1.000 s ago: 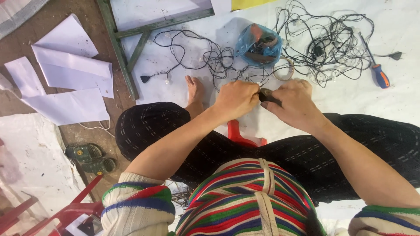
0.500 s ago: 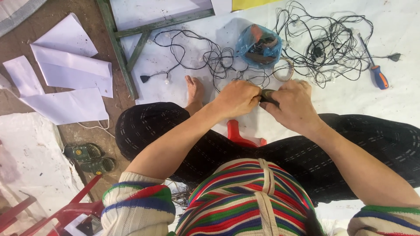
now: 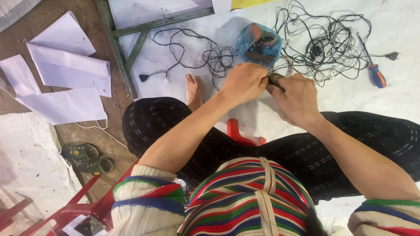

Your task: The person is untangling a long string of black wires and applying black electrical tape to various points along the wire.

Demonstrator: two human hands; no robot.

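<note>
Both hands meeting over the white sheet (image 3: 407, 91), left hand (image 3: 243, 82) touching right hand (image 3: 296, 98), plastic bag (image 3: 258, 42) just beyond them, tangled wires (image 3: 326, 41) right of the bag, screwdriver (image 3: 372, 70) near the sheet's right edge, wooden frame (image 3: 120, 52) along its left edge, paper sheets (image 3: 65, 83) left of the frame, sandals (image 3: 87, 158) nearer, below the papers.

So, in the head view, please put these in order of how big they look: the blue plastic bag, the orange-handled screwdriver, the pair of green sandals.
1. Blue plastic bag and pair of green sandals: they look about alike, so I cannot rank them.
2. Orange-handled screwdriver: long, but much thinner, so it looks smallest.
</note>
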